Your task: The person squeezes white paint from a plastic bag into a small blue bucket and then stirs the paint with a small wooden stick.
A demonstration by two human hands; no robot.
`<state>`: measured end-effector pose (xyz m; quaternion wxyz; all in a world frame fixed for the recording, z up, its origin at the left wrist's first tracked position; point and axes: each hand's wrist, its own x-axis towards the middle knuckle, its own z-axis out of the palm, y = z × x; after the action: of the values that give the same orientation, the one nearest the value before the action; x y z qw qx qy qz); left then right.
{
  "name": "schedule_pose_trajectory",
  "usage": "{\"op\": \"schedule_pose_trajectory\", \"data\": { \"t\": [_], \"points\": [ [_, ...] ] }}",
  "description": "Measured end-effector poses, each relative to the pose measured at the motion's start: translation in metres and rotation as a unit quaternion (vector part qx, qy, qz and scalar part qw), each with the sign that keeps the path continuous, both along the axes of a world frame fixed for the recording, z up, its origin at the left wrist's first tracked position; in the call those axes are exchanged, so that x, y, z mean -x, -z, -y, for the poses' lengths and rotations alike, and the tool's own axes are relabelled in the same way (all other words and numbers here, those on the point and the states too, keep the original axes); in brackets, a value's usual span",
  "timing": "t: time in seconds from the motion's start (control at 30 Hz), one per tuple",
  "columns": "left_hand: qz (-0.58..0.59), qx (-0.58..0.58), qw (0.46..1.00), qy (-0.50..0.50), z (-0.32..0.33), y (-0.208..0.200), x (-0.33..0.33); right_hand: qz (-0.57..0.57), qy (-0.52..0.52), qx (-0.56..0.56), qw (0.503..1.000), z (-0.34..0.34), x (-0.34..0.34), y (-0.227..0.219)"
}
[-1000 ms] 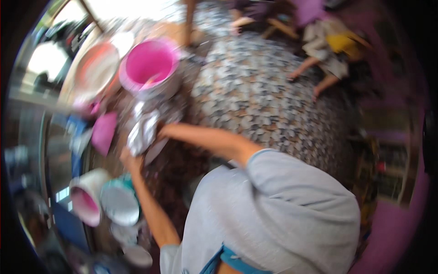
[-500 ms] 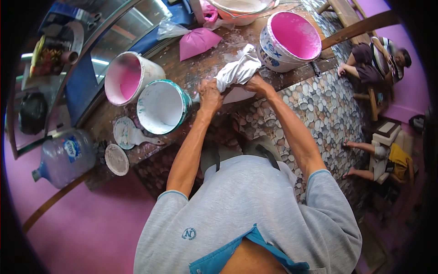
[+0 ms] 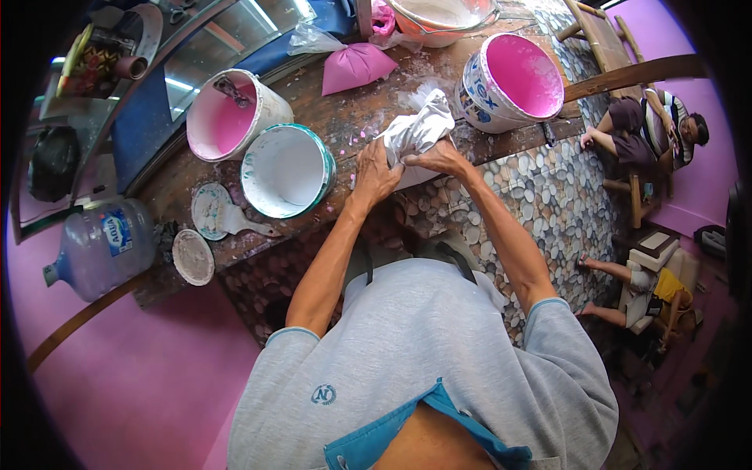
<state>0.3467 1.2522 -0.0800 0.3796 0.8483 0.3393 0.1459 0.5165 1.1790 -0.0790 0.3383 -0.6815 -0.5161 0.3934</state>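
A crumpled white cloth (image 3: 421,129) is bunched between my two hands at the front edge of the paint-spattered wooden table (image 3: 345,117). My left hand (image 3: 378,172) grips its left side with curled fingers. On the other side my right hand (image 3: 440,156) is closed around its lower right part, thumb toward the left hand. Right of the cloth stands a white bucket (image 3: 475,98) with bright pink inside. To the left are a teal-rimmed bucket (image 3: 291,176) holding white paint and another white bucket (image 3: 262,117) holding pink paint, with a smeared tool on its rim.
Behind lie a tied bag of pink powder (image 3: 359,69) and an orange basin (image 3: 442,31). At left are a white scoop-like tool (image 3: 227,220), a round lid (image 3: 193,257) and a large water jug (image 3: 110,247). Two people sit at right, one in a striped shirt (image 3: 656,121).
Both hands have come closer together around the cloth, which is now more tightly bunched. My view has shifted slightly, and a smeared tool now shows clearly in the left pink bucket.
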Motion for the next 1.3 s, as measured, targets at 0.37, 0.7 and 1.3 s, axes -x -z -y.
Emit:
{"op": "schedule_pose_trajectory", "data": {
  "t": [0.37, 0.7, 1.3],
  "points": [
    [0.026, 0.011, 0.998, 0.064, -0.003, -0.002, -0.008, -0.037, 0.165, -0.055, 0.984, -0.007, 0.009, -0.016],
    [0.018, 0.166, 0.986, 0.026, -0.008, -0.02, -0.011, 0.096, 0.096, 0.007, 0.991, -0.01, 0.013, 0.011],
    [0.13, 0.226, 0.96, -0.097, -0.013, -0.009, -0.016, 0.259, 0.018, -0.144, 0.955, -0.02, 0.026, 0.008]
  ]
}}
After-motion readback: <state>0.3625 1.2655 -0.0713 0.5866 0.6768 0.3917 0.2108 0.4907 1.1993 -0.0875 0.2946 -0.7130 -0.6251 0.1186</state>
